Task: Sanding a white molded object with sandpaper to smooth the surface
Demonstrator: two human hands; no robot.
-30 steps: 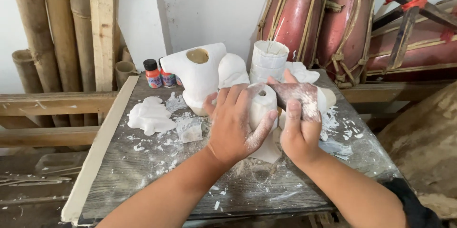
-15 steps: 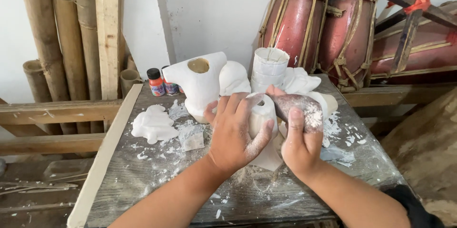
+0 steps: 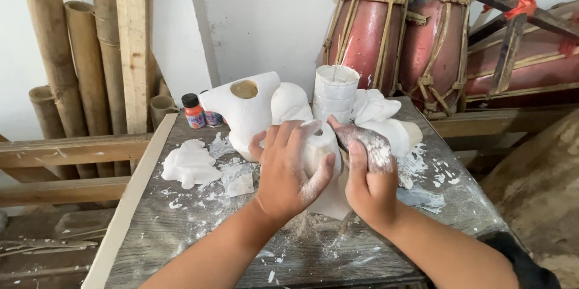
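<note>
Two dust-whitened hands close around a white plaster casting (image 3: 322, 156) at the centre of the frame, the left hand (image 3: 289, 171) wrapped over its near face and the right hand (image 3: 369, 174) gripping its right side, thumb and knuckles caked in powder. The piece stands just above the counter (image 3: 181, 235), over a drift of white crumbs and shavings. Work of this kind seems to go best with a firm, even hold from both sides and gentle pressure, since thin plaster edges would likely chip. Behind the hands, at upper centre, stand a larger white hollow form (image 3: 244, 108) with a round opening and a stack of white cups (image 3: 335, 93). A flat white casting (image 3: 190, 165) lies at centre left, near a small orange paint bottle (image 3: 194, 111). Two red drums (image 3: 401, 41) fill the upper right; bamboo poles (image 3: 78, 53) lean at upper left.
</note>
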